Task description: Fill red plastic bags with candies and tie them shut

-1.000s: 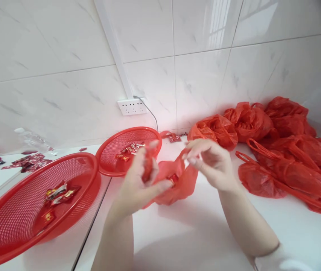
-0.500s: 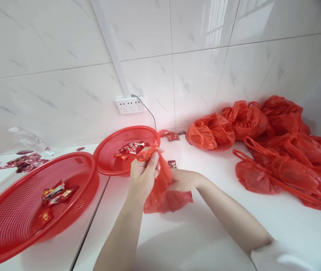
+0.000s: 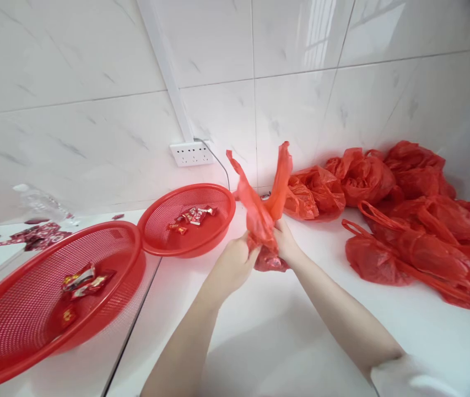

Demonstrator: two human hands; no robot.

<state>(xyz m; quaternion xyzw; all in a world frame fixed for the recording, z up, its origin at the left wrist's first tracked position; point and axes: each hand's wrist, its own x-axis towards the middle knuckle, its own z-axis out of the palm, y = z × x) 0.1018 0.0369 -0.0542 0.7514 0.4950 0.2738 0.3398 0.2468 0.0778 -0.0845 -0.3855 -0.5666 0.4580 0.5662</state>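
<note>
Red plastic bag bunched between left hand and right hand, both gripping its sides.

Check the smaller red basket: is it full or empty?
Neither: the smaller basket holds a few wrapped pieces, with bare bottom around them.

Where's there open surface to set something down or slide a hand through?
The white tabletop is bare between the forearms, on the near side of the held red bag. Another bare patch lies between the right forearm and the piled red bags. It's crowded along the right wall and at left, where the large basket and small basket touch or nearly touch.
</note>
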